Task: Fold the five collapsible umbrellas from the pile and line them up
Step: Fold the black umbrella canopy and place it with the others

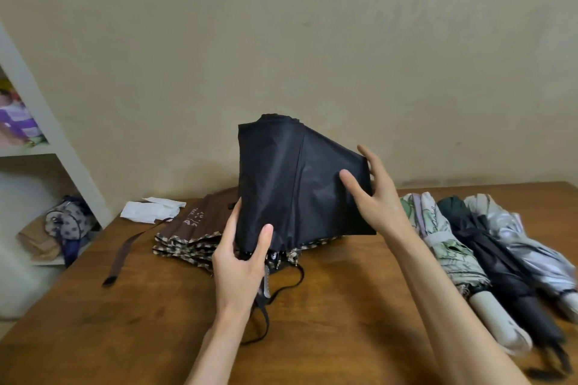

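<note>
Beige, stained wall (pixel 312 40) fills the background. At the far left a white shelf (pixel 37 122) holds blurred colourful things, and a patterned bag (pixel 67 222) sits on the floor below it. On the wooden table (pixel 328 322), a white paper (pixel 150 211) lies near the far left corner, and a brown strap (pixel 125 255) runs from beside it toward the left edge. A brown umbrella (pixel 194 228) with a checked border lies flat near the far edge. Along the right edge three folded umbrellas lie side by side, touching: a floral umbrella (pixel 453 247), a dark umbrella (pixel 494 262) and a silver umbrella (pixel 531 247).

The black umbrella (pixel 291 181), held upright over the middle of the table with its cloth loose, hides part of the brown one. Its handle is covered by the hand below, and only a dark cord hangs out onto the table. The silver umbrella's handle is cut off at the picture's edge.

The left hand (pixel 240 262) grips the black umbrella's lower end, thumb in front and fingers wrapped behind. The right hand (pixel 375 197) pinches the cloth's right edge, thumb in front and fingers behind.
</note>
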### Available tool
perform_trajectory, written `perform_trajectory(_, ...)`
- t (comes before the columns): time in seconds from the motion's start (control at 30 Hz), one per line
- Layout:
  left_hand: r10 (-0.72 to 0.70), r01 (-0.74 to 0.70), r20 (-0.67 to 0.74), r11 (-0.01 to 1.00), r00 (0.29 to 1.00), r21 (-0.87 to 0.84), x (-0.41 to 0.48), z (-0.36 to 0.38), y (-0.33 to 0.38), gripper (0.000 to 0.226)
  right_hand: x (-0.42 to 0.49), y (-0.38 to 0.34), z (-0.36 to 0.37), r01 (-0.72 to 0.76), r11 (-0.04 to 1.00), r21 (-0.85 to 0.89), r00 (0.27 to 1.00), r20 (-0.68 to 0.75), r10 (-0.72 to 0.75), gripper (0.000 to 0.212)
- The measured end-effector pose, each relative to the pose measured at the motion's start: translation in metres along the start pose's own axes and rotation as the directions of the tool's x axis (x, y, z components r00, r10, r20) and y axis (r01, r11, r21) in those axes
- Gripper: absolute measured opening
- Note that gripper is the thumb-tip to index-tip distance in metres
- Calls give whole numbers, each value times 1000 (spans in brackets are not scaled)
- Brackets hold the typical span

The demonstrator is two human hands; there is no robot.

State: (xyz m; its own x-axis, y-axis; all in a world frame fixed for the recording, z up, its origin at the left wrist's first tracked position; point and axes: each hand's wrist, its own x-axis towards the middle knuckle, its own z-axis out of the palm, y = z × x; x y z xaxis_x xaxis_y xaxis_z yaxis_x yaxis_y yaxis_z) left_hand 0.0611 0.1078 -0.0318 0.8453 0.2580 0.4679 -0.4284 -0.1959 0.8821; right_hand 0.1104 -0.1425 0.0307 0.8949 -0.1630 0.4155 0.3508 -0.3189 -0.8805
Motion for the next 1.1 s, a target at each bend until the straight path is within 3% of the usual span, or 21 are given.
perform_trajectory(0.13, 17, -17, 19, 999, 1000, 30, 0, -2, -1, 66, 6, 0, -10, 33, 998, 51, 995, -95, -28, 9)
perform_trajectory(0.3, 32, -31, -42, 999, 999, 27, -1, -3, -2, 67, 4, -5, -17, 121, 993, -14, 991, -63, -122, 12)
perform_trajectory(0.47, 27, -27, -18, 1000, 999, 17, 3, -6, -7, 70, 4, -4, -19, 90, 992, -92, 995, 42, -87, 17)
perform_trajectory(0.67, 29, -29, 3, 1000, 1000, -5, 3, -5, -8, 70, 0, -13, -21, 179, 976, -125, 979, 124, -164, 20)
perform_trajectory(0.77, 41, -41, 2, 999, 999, 14, 2, -5, -6, 71, 0, -15, -22, 184, 935, -302, 978, 148, -145, 21)
perform_trajectory(0.9, 58, -58, -21, 998, 998, 22, -1, -6, 0, 68, -1, -15, -26, 132, 811, -571, 991, 46, -129, 9)
perform_trajectory(1.0, 58, -56, -39, 998, 998, 32, 0, -7, -1, 66, -2, -18, -30, 126, 836, -534, 991, 27, -132, 22)
perform_trajectory(1.1, 47, -46, -33, 999, 998, 23, 3, -9, -2, 67, -2, -22, -34, 117, 932, -343, 993, 11, -121, 19)
